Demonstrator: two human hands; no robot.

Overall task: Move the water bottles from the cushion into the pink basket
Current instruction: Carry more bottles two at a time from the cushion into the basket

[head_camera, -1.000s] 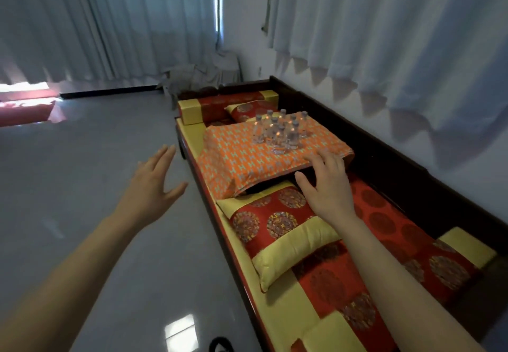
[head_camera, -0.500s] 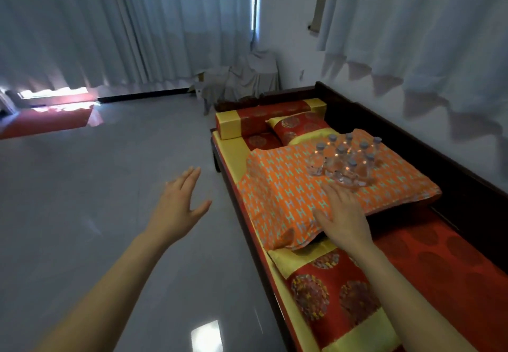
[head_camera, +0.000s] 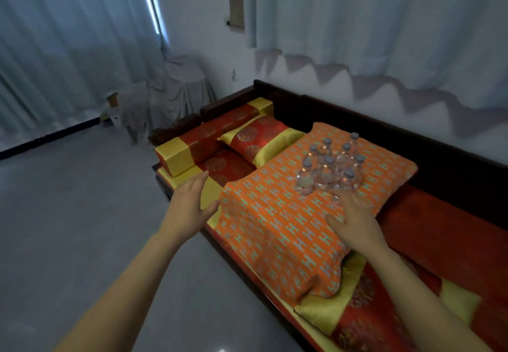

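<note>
Step in hand: approach to the first pick; no bottle lifted yet, by the look of it.
Water bottles [head_camera: 328, 166]: cluster of small clear bottles with grey caps, standing upright and packed close together, right of centre in the frame.
Cushion [head_camera: 275, 214]: orange, patterned with pale H shapes, lying on the red and gold daybed [head_camera: 445, 241]; bottles on its far right part, near edge sagging over a red and gold pillow [head_camera: 354, 313] at lower right.
Right hand [head_camera: 354, 218]: just below the cluster in the frame, palm down, fingers spread apart and empty; fingertips close to the nearest bottles, contact impossible to tell.
Left hand [head_camera: 189, 206]: centre left of the frame, open, fingers loosely together, holding nothing, over the cushion's left edge and the yellow trim.
Pink basket: not in view anywhere in the frame.
Progress: none of the move done, judging by the full cluster on the cushion.
Next move calls for: closing the right fingers round one front bottle without knocking its neighbours, since the soft cushion gives poor footing; then finding the basket, likely outside the frame.
Risk: tight packing, toppling probable if a bottle is pulled sideways rather than lifted straight up.
</note>
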